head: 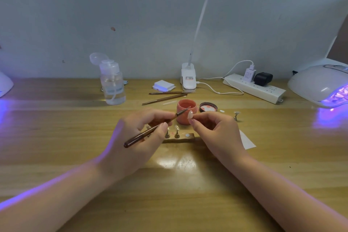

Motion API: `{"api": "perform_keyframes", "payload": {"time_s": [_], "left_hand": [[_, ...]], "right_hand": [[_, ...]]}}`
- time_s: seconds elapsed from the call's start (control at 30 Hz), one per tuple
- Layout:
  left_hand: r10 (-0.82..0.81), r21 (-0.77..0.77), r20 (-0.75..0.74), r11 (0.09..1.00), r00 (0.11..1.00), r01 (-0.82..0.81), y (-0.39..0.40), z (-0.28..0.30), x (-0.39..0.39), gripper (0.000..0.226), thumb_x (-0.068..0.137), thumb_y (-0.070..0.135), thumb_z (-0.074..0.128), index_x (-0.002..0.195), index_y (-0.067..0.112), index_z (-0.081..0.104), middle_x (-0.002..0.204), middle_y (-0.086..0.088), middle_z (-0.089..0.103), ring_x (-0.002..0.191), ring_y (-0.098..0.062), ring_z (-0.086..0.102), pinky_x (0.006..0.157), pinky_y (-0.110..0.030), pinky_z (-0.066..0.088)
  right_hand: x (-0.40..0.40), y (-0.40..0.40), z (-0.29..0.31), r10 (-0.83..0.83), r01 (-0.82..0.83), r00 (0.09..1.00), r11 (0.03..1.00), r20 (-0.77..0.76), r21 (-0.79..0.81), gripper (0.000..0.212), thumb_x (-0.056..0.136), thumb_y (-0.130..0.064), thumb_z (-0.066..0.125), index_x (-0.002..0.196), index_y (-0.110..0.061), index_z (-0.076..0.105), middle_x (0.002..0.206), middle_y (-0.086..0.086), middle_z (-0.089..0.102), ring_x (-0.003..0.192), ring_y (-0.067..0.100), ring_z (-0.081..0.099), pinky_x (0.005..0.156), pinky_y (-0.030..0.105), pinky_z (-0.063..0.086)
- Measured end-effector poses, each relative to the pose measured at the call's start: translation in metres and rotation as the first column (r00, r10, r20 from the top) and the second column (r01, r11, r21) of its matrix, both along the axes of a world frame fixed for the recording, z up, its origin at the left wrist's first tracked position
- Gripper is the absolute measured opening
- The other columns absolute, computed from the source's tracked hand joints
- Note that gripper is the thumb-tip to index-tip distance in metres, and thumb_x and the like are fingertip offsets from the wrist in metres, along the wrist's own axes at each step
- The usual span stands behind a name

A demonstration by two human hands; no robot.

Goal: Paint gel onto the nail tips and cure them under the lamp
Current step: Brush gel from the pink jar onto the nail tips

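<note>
My left hand (137, 137) holds the brush (154, 128) like a pen, thumb and first fingers (163, 125) pinching its dark handle, its bristle end reaching up to the right over the mouth of the gel jar (186, 112). My right hand (216, 133) has its fingers curled, thumb and forefinger pinching a pale nail tip (190, 114) by its lower end, so the tip stands just above my fingers, close beside the brush end; whether bristles touch it is too blurred to tell. Behind and between my hands lies a wooden stand (180, 138) with small pegs, partly hidden by both hands. The orange gel jar sits open in the middle of the desk (56, 137), its lid (208, 107) just to its right, then a lone peg (236, 116). Further back lie two spare brushes (165, 96) and a pad stack (163, 85). Along the desk's far edge stand a pump bottle (113, 83), a clip lamp (188, 79) and a power strip (254, 87). At the far right corner the curing lamp (318, 84) glows violet, cut off by the frame; another glow shows at the left edge
</note>
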State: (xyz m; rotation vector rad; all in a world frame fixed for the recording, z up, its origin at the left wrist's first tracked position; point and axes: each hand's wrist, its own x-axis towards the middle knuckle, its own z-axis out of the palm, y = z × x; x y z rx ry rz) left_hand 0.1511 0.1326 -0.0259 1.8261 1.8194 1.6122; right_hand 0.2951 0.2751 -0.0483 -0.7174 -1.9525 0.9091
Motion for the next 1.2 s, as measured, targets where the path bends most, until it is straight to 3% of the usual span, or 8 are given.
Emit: {"api": "perform_keyframes", "payload": {"time_s": [0.07,0.2,0.3,0.47,0.63,0.77,1.0,1.2], "left_hand": [[-0.007,0.003,-0.026,1.000,1.000,0.007,0.000,0.000,0.002,0.021,0.085,0.022,0.060,0.103,0.022,0.072,0.091,0.010,0.073,0.089,-0.011,0.067,0.077,-0.025,0.053],[-0.041,0.043,0.002,0.998,0.999,0.041,-0.005,-0.001,0.003,0.025,0.083,0.029,0.052,0.095,0.019,0.071,0.085,0.008,0.072,0.084,-0.012,0.068,0.073,-0.024,0.053],[0.006,0.068,-0.010,0.998,1.000,-0.005,-0.003,-0.002,0.003,0.022,0.087,0.026,0.056,0.103,0.021,0.070,0.089,0.007,0.073,0.086,-0.011,0.067,0.074,-0.021,0.052],[-0.029,0.035,-0.064,0.999,0.997,0.031,-0.002,-0.005,0.005,0.019,0.087,0.025,0.058,0.101,0.024,0.070,0.091,0.010,0.072,0.091,-0.013,0.067,0.078,-0.031,0.053],[-0.020,0.048,-0.022,0.999,1.000,0.021,-0.001,-0.005,0.007,0.021,0.088,0.026,0.057,0.105,0.026,0.069,0.093,0.014,0.071,0.093,-0.009,0.067,0.077,-0.019,0.051],[-0.031,0.018,-0.010,0.999,0.999,0.031,-0.002,-0.006,0.006,0.018,0.085,0.026,0.057,0.096,0.022,0.071,0.086,0.009,0.071,0.088,-0.013,0.067,0.075,-0.031,0.053],[0.076,0.087,0.327,0.990,0.942,-0.110,-0.001,-0.005,0.006,0.016,0.090,0.023,0.055,0.100,0.026,0.067,0.093,0.005,0.072,0.085,-0.015,0.065,0.067,-0.014,0.050],[0.222,-0.087,0.589,0.973,0.777,-0.212,0.006,-0.012,0.004,0.023,0.098,0.019,0.051,0.095,0.033,0.069,0.092,0.013,0.072,0.096,-0.001,0.064,0.084,-0.035,0.048]], "right_hand": [[0.000,0.000,0.000,-0.001,0.001,1.000,1.000,-0.001,0.002,0.007,0.084,-0.018,0.073,0.088,-0.022,0.076,0.073,-0.015,0.069,0.070,-0.001,0.063,0.063,0.011,0.045],[-0.001,0.001,-0.001,-0.005,0.005,1.000,1.000,-0.003,0.004,0.007,0.084,-0.017,0.072,0.088,-0.021,0.076,0.071,-0.015,0.068,0.069,0.000,0.062,0.065,0.013,0.046],[-0.001,0.002,-0.001,0.006,-0.006,1.000,1.000,-0.005,0.002,0.007,0.085,-0.018,0.072,0.091,-0.019,0.076,0.074,-0.014,0.069,0.071,0.001,0.063,0.066,0.014,0.046],[0.000,0.001,-0.001,0.014,-0.014,1.000,1.000,0.003,0.016,0.009,0.085,-0.014,0.071,0.090,-0.021,0.075,0.072,-0.016,0.067,0.070,0.000,0.063,0.066,0.013,0.047],[0.000,0.000,-0.001,0.021,-0.021,1.000,1.000,-0.005,0.016,0.007,0.086,-0.017,0.071,0.090,-0.022,0.075,0.070,-0.018,0.067,0.070,-0.001,0.063,0.065,0.012,0.046],[-0.001,0.002,-0.002,0.001,-0.001,1.000,1.000,0.009,0.007,0.005,0.087,-0.019,0.070,0.089,-0.020,0.074,0.073,-0.012,0.068,0.072,0.004,0.064,0.067,0.019,0.051],[-0.001,0.001,-0.002,-0.018,0.018,1.000,1.000,0.000,-0.022,0.008,0.087,-0.022,0.070,0.090,-0.017,0.075,0.074,-0.007,0.070,0.073,0.009,0.066,0.071,0.029,0.055],[-0.002,0.000,-0.001,-0.047,0.046,0.999,0.998,-0.014,-0.052,0.008,0.086,-0.020,0.069,0.082,-0.015,0.074,0.067,-0.004,0.068,0.062,0.005,0.060,0.062,0.024,0.049]]}}
